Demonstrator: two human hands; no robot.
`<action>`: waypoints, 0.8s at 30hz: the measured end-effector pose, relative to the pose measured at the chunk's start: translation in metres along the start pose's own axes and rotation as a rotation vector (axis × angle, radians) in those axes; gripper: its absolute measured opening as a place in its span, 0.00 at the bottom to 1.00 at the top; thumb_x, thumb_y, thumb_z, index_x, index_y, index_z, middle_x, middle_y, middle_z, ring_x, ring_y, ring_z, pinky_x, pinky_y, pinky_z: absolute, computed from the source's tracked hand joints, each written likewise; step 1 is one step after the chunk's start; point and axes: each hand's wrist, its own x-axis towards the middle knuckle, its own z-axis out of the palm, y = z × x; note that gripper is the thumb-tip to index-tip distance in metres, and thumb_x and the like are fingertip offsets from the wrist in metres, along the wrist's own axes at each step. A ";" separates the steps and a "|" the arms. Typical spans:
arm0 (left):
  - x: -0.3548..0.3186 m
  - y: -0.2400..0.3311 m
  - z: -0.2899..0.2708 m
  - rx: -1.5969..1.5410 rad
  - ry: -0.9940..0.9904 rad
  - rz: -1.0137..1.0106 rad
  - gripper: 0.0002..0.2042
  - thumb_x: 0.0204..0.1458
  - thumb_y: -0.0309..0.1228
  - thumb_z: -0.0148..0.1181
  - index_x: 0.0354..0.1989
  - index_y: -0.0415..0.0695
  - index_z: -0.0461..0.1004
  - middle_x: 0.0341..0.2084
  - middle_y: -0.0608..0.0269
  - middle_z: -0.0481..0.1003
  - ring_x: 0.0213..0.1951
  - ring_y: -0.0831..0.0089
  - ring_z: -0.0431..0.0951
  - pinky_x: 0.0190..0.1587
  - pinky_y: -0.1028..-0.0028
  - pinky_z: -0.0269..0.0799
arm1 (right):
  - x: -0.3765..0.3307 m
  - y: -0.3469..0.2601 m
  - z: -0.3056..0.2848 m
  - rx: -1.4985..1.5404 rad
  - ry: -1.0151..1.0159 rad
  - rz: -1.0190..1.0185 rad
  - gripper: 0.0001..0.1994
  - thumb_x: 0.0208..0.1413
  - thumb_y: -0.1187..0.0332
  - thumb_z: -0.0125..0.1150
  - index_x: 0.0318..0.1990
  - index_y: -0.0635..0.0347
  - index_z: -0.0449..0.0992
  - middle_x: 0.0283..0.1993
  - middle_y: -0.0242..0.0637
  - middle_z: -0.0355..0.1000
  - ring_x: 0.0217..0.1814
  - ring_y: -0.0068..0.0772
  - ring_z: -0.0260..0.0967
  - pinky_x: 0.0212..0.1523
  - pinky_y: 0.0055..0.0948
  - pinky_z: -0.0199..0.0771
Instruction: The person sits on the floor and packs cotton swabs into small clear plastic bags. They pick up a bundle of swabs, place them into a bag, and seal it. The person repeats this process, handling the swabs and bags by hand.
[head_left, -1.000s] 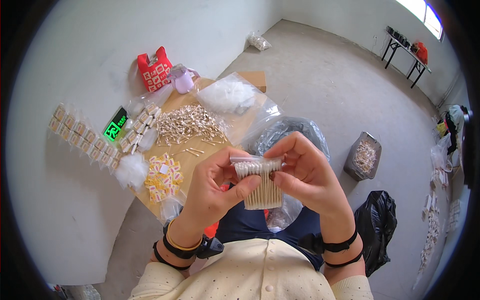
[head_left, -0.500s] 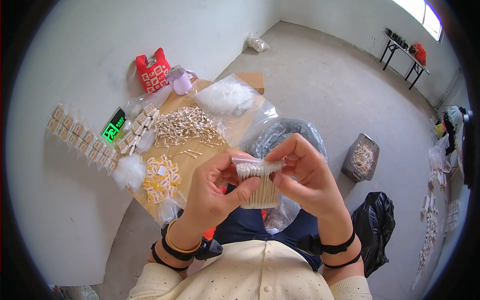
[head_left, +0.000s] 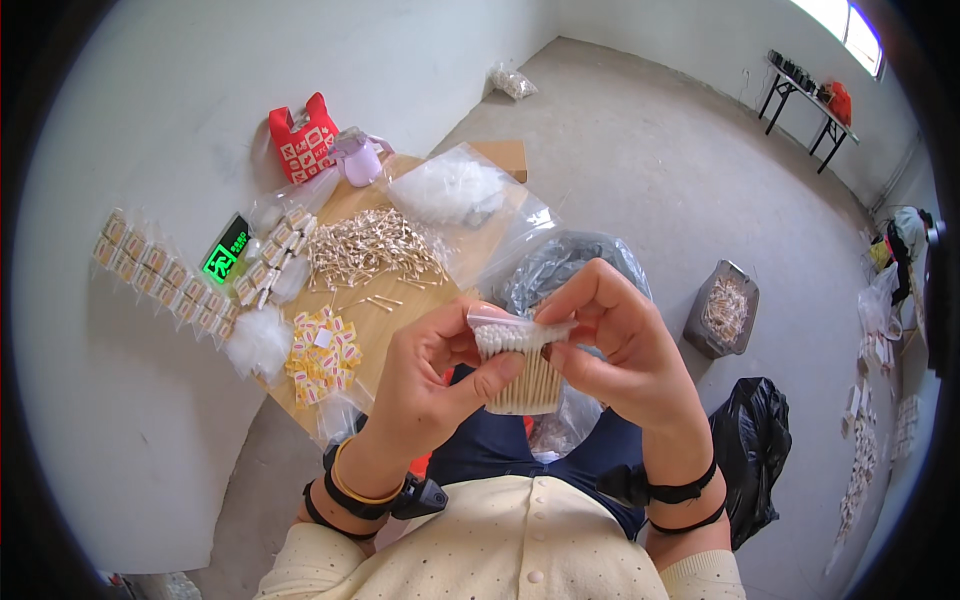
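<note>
A small see-through bag of cotton swabs (head_left: 528,384) is held up in front of my lap, white tips upward and wooden sticks below. My left hand (head_left: 440,365) grips its left side, thumb flat across the front. At the upper right edge, the fingers of my right hand (head_left: 625,350) pinch the bag near its top strip. Beyond my left hand, a heap of loose cotton swabs (head_left: 370,248) covers part of the wooden table (head_left: 375,340). Small yellow-and-white cards (head_left: 322,358) lie in a pile at the table's left edge.
Filled swab packs (head_left: 165,275) line the left side near a lit green sign (head_left: 227,250). A lilac bottle (head_left: 358,160) and red bag (head_left: 303,140) stand at the back. Right of me are a grey bin of swabs (head_left: 722,310) and a black plastic bag (head_left: 750,460).
The swab bag has tilted slightly, and my right hand has shifted a little upward along its top edge. My left hand keeps its hold.
</note>
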 end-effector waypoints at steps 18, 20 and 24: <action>0.001 -0.005 -0.002 -0.046 -0.030 -0.032 0.12 0.55 0.24 0.64 0.46 0.36 0.74 0.36 0.64 0.77 0.38 0.82 0.76 0.43 0.79 0.73 | -0.001 0.002 -0.003 0.012 -0.031 0.010 0.09 0.53 0.78 0.61 0.41 0.62 0.71 0.41 0.31 0.70 0.48 0.20 0.69 0.50 0.25 0.73; 0.001 -0.005 -0.002 -0.043 -0.038 -0.037 0.11 0.55 0.25 0.64 0.46 0.36 0.74 0.36 0.65 0.77 0.38 0.82 0.76 0.43 0.79 0.73 | -0.001 0.003 -0.004 0.021 -0.032 0.011 0.09 0.53 0.78 0.61 0.41 0.62 0.71 0.41 0.31 0.70 0.48 0.20 0.69 0.50 0.25 0.73; 0.002 -0.005 -0.002 -0.047 -0.052 -0.037 0.11 0.56 0.25 0.63 0.45 0.37 0.74 0.37 0.65 0.77 0.39 0.82 0.76 0.44 0.79 0.73 | -0.002 0.003 -0.005 0.022 -0.034 0.010 0.09 0.53 0.78 0.62 0.41 0.63 0.71 0.41 0.32 0.70 0.48 0.21 0.69 0.50 0.25 0.74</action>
